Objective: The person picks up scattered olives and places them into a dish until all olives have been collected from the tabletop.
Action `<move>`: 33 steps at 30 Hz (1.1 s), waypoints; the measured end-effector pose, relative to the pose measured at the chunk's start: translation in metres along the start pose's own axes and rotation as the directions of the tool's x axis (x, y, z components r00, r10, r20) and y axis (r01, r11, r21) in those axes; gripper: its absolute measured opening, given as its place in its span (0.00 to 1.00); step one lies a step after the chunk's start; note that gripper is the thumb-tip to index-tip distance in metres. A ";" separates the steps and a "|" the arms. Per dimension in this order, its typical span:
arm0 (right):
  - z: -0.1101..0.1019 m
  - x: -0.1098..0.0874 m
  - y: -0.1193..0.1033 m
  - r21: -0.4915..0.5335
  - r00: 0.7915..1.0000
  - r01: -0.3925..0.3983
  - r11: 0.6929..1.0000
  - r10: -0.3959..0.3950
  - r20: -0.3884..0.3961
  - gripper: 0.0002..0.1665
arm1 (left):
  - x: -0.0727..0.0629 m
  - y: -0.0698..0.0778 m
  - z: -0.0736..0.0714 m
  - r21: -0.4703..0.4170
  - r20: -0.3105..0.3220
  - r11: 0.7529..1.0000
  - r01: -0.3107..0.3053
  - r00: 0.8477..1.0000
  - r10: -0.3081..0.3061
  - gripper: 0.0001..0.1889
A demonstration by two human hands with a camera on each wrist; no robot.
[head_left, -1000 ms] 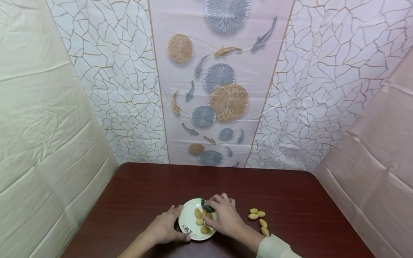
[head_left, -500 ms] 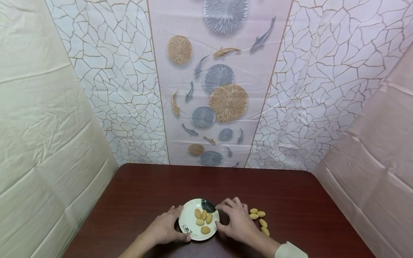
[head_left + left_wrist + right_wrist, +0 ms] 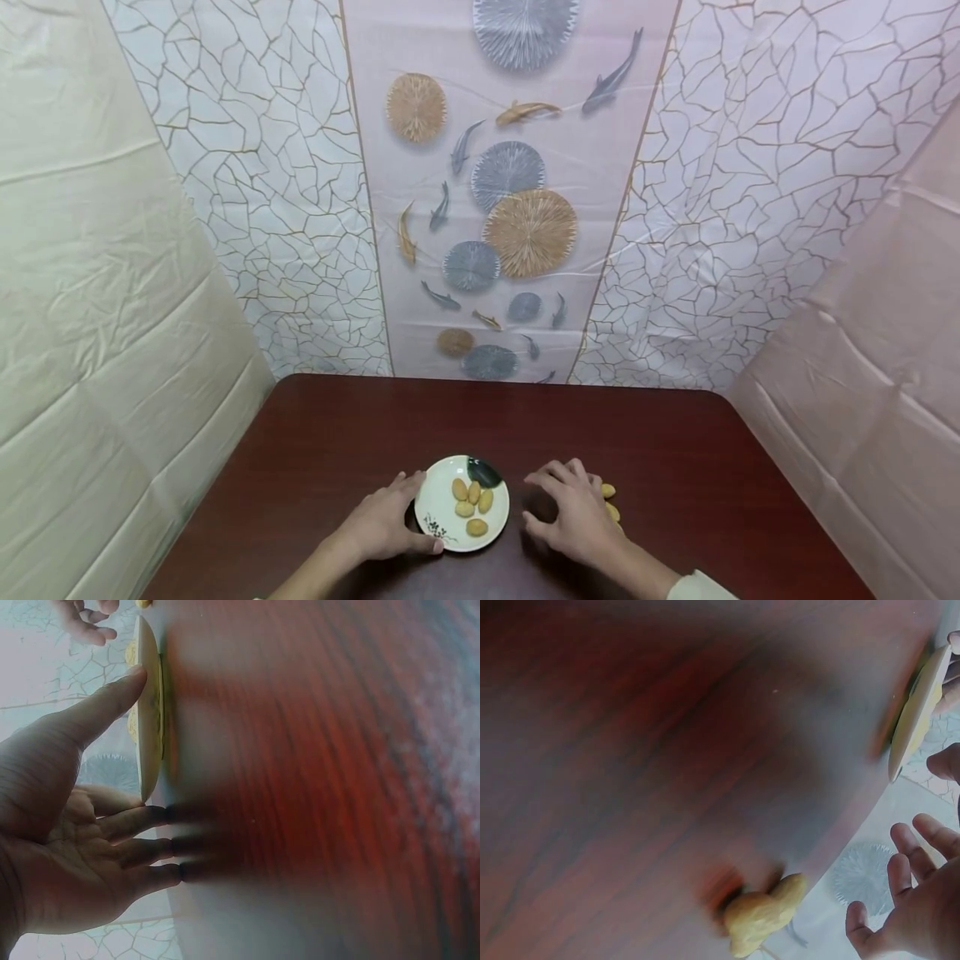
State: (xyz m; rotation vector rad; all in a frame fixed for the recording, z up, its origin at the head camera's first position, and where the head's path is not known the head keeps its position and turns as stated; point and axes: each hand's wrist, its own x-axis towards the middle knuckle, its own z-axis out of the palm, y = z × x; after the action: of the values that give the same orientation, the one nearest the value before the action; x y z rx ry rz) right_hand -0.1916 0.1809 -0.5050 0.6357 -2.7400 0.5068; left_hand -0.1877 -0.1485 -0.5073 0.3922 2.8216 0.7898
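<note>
Fish-print backdrop (image 3: 480,212) | beige side drapes (image 3: 97,275) | dark red table (image 3: 352,425) bearing plate (image 3: 437,500)

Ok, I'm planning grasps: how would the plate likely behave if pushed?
The plate looks glossy, so it may slip. It narrows toward the table, so pressing its edge might tip it. Rounded yellow pieces on it could roll.

A person's two bare hands have slender fingers: the left hand (image 3: 386,518) at 7 o'clock in the head view, the right hand (image 3: 573,512) at 5 o'clock. A pale cream right sleeve (image 3: 701,587), plain at its edge, also shows at 5 o'clock. A tiny sliver of pale left sleeve (image 3: 258,598) shows at 7 o'clock, too small to detail.
</note>
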 end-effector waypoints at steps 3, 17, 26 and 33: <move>-0.001 -0.004 0.005 -0.011 1.000 -0.014 1.000 0.014 -0.010 0.23 | -0.001 0.000 -0.001 0.000 -0.001 1.000 0.001 1.000 -0.001 0.62; 0.002 -0.009 0.038 -0.082 0.996 -0.089 0.993 0.086 -0.039 0.22 | -0.002 0.000 -0.003 -0.013 0.001 1.000 -0.003 1.000 0.003 0.63; 0.002 -0.011 0.054 -0.110 0.993 -0.100 0.989 0.094 -0.065 0.21 | -0.003 0.001 -0.003 -0.013 0.006 1.000 -0.006 1.000 0.006 0.63; 0.002 -0.012 0.065 -0.114 0.990 -0.126 0.985 0.117 -0.079 0.18 | -0.002 0.001 -0.002 -0.009 0.006 1.000 -0.004 1.000 0.004 0.63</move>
State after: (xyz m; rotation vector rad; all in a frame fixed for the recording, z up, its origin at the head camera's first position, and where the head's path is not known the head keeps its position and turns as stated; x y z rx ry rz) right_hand -0.2119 0.2391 -0.5284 0.4150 -2.7270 0.3815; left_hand -0.1863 -0.1491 -0.5044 0.3980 2.8116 0.8009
